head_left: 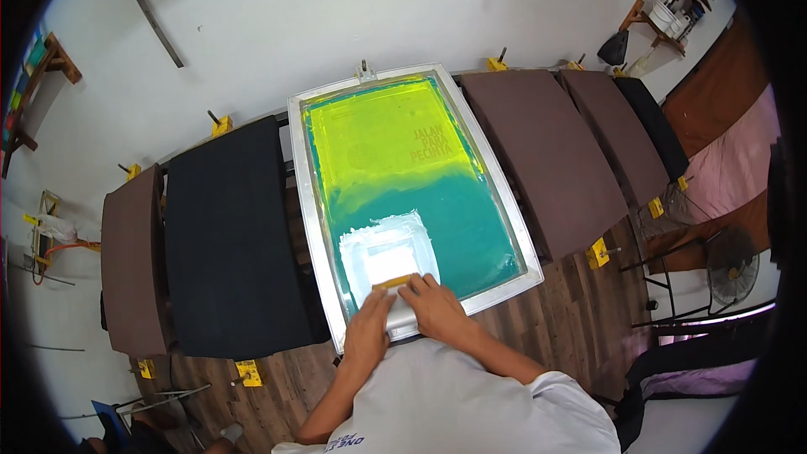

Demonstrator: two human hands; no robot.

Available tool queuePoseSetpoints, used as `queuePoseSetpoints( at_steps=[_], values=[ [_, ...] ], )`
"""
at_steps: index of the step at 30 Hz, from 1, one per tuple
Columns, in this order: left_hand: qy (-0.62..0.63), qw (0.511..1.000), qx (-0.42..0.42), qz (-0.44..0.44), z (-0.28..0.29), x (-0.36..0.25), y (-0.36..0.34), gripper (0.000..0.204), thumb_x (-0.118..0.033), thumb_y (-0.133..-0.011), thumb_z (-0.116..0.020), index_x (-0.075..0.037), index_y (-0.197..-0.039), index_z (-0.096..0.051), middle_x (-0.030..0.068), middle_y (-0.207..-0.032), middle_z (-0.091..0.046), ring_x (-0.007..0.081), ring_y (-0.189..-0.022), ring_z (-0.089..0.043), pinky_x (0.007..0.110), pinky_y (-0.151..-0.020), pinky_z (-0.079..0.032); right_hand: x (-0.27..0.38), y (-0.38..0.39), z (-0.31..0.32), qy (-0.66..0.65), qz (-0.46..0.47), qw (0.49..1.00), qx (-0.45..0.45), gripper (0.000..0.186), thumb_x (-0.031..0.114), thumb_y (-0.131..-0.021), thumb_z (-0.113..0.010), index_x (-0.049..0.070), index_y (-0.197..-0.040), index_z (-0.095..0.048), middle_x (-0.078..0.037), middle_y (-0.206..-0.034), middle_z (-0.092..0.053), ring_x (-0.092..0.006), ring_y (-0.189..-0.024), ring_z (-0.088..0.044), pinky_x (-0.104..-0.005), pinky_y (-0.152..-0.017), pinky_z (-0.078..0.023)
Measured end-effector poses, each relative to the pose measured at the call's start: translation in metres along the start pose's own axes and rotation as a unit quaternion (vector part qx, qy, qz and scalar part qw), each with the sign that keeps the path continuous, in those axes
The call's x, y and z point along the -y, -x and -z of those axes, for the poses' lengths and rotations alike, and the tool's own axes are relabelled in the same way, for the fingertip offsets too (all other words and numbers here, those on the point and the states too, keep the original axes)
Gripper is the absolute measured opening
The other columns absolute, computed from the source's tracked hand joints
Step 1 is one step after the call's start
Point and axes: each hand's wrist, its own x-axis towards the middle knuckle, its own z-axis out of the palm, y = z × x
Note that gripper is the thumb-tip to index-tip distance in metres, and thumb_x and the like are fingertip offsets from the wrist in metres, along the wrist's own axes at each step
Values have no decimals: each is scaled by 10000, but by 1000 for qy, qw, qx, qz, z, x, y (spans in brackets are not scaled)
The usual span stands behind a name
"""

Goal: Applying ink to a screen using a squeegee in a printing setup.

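Observation:
A screen-printing frame [517, 240] with a pale metal rim lies in front of me, its mesh yellow-green at the far end and teal nearer to me. White ink [395, 231] is spread around a bright pale rectangle [392, 262] in the near left part of the mesh. At the near edge of that ink, both my hands grip a squeegee [395, 282] with a yellowish strip along its top. My left hand [370, 329] closes on its left end, and my right hand [430, 309] on its right end. The squeegee's blade is mostly hidden by my fingers.
Black [231, 240] and brown [134, 265] covered boards stand to the left. More brown boards [542, 160] lie to the right, with yellow clamps [598, 252] at their ends. A standing fan [730, 267] is at far right; another person's foot [231, 433] shows at lower left.

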Motion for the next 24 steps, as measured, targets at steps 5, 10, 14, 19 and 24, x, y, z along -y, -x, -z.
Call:
queuePoseSetpoints(
  at_steps=[5, 10, 14, 19, 24],
  values=[
    [47, 991, 94, 83, 33, -22, -16, 497, 98, -724, -563, -41, -1196, -630, 195, -1111, -672, 407, -990, -644, 456, -878, -513, 4, -14, 34, -18, -39, 992, 119, 343, 9, -690, -672, 67, -1028, -680, -129, -1013, -648, -350, -966, -622, -450, -786, -547],
    [17, 995, 53, 77, 40, 7, -76, 425, 57, -775, -559, -100, -1155, -668, 204, -1024, -691, 407, -970, -650, 466, -838, -519, -22, -79, 46, 35, 3, 997, 68, 319, 59, -732, -691, 97, -1049, -679, -144, -1003, -677, -352, -963, -660, -490, -771, -555],
    [17, 998, 13, 60, 29, 27, -90, 467, 112, -733, -566, -61, -1159, -653, 209, -1070, -682, 418, -998, -642, 463, -872, -515, -30, -102, 40, 23, -9, 997, 67, 364, 23, -714, -683, 92, -1072, -674, -145, -1047, -664, -357, -990, -642, -476, -801, -548],
    [17, 998, -58, -11, 2, 31, -60, 601, 210, -654, -537, -11, -1209, -599, 227, -1278, -598, 408, -1203, -559, 445, -1007, -462, -30, -74, 11, 4, -10, 1000, -7, 437, -42, -668, -669, 45, -1095, -630, -119, -1122, -609, -335, -1039, -566, -434, -851, -531],
    [12, 999, -45, 18, -5, 18, -36, 628, 221, -620, -605, -8, -1205, -601, 240, -1338, -561, 401, -1287, -509, 444, -1069, -428, -20, -41, -7, 9, -6, 998, -62, 366, -36, -637, -691, 20, -994, -631, -135, -1079, -601, -338, -1052, -575, -444, -769, -553]
  ],
)
